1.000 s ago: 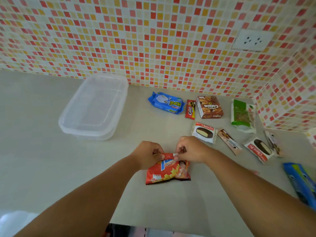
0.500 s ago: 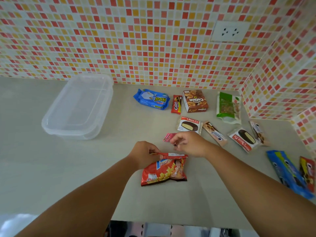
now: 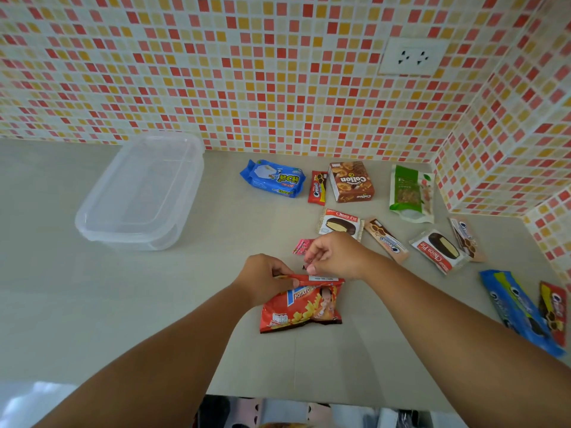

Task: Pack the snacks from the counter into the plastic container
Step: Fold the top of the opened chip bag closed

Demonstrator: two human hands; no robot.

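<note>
A red potato snack bag (image 3: 302, 307) lies flat on the grey counter in front of me. My left hand (image 3: 265, 279) grips the left end of its top edge. My right hand (image 3: 336, 254) hovers just beyond that edge with its fingers curled, and a tiny dark bit shows at its fingertips. Whether they pinch it is unclear. The clear plastic container (image 3: 92, 230) stands at the back left, apart from both hands, with nothing visible inside.
A pink wrapper (image 3: 300, 246) lies by my right fingers. Behind are a blue pack (image 3: 273, 179), a Collon box (image 3: 350, 182), a green pouch (image 3: 409, 193), two Choco Pies (image 3: 340, 223) (image 3: 440, 250) and several bars. A long blue pack (image 3: 519, 310) lies at the right. The tiled wall corner juts in at the right.
My right hand has left the bag's top edge and moved slightly away, toward the pink wrapper. My left hand keeps its hold on the bag. The view has shifted right.
</note>
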